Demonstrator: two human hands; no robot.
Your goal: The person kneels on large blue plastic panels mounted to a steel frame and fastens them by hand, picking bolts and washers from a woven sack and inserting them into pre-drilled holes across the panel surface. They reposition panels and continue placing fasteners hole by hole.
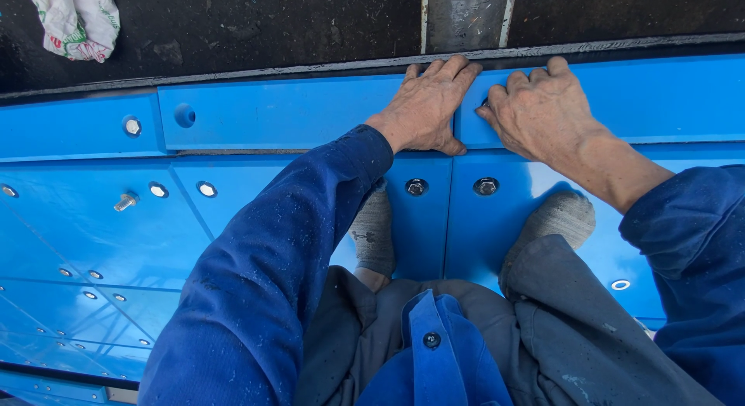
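Blue panels (93, 243) floor the scene. Left hand (425, 107) lies flat, fingers together, on the left strip (272, 111); right hand (535, 107) presses loosely curled on the right strip (660, 96), gripping nothing. Even pressure beside the joint would likely seat both strips flush.

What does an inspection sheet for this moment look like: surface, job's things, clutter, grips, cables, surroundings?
Surface: glossy blue panels, bolted down, person crouching on them in socks.
Job's things: upper blue strip; one loose bolt stands proud at the left.
Clutter: crumpled white cloth on the dark ground.
Grips: left hand flat on the strip; right hand fingers curled at the strip joint.
Cables: nothing seen.
Surroundings: dark rough ground beyond the panels.
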